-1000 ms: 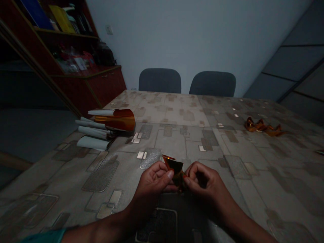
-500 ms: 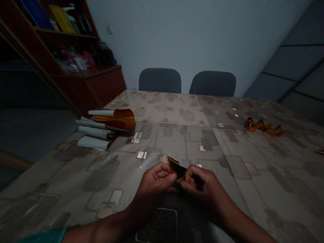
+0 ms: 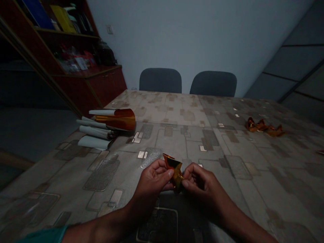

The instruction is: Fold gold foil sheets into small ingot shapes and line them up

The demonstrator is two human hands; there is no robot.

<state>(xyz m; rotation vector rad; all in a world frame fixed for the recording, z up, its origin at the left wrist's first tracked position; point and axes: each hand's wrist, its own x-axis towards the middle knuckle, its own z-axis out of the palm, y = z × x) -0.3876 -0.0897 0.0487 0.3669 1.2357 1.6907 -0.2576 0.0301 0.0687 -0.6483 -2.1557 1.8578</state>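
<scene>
Between my hands, above the near part of the table, is a folded piece of shiny gold paper (image 3: 176, 168). My left hand (image 3: 156, 177) is closed on its left side, the thumb pressed over the front. With thumb and index finger, my right hand (image 3: 198, 179) pinches a small edge on the paper's right side. The upper part of the paper flares up to a point, while its lower end is partly in shadow. Several folded gold paper shapes (image 3: 264, 127) lie in a cluster at the far right of the table.
A pile of curled gold sheets with pale backs (image 3: 115, 119) rests on the left of the patterned tablecloth (image 3: 174, 141). Two grey chairs (image 3: 160, 80) stand at the far edge. A dark red cabinet (image 3: 106, 84) with filled shelves is at the back left.
The gold paper first tilted right towards my right hand, then came back left and turned, showing more of its gold face. Both hands have kept hold of it.
</scene>
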